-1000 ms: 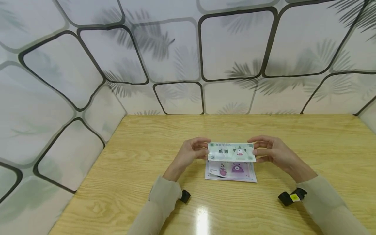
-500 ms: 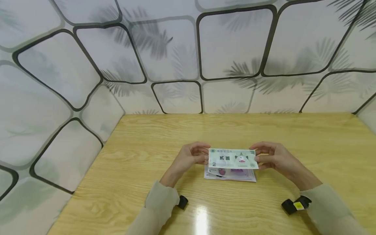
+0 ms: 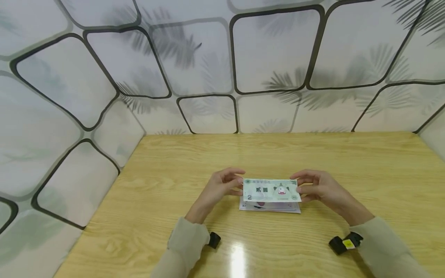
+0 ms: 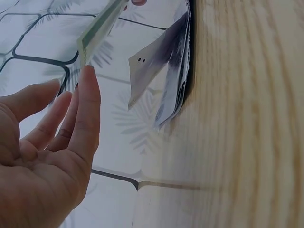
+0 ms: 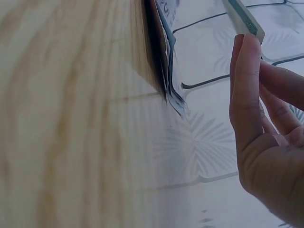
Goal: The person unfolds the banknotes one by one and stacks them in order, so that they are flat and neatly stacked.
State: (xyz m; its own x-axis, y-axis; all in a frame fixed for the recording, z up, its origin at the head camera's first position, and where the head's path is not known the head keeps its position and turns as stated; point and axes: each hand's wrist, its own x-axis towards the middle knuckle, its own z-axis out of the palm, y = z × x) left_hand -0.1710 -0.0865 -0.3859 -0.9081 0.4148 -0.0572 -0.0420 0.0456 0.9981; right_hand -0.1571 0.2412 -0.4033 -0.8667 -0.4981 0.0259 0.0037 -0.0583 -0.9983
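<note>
A thin stack of green play banknotes (image 3: 271, 190), with a "2" and a cartoon monster on its face, is held tilted above the table between both hands. My right hand (image 3: 321, 187) pinches its right end. At the other end, my left hand (image 3: 217, 189) has its fingers fairly straight; in the left wrist view a fingertip (image 4: 89, 76) touches the stack's edge and the thumb stands apart. Beneath lies a pile of purple and white play banknotes (image 3: 269, 209), mostly covered by the green ones in the head view. One purple note (image 4: 149, 66) lifts away from this pile.
The light wooden table (image 3: 167, 162) extends around the hands. Behind it and to the left rise walls (image 3: 271, 54) with a panel-and-leaf pattern. A black wrist camera (image 3: 214, 240) is worn on the left wrist, another wrist camera (image 3: 344, 243) on the right.
Both hands have brought the green banknotes lower in the view, over the pile. They now cover most of the purple notes, which showed more a second ago. The left index finger has lifted off the notes.
</note>
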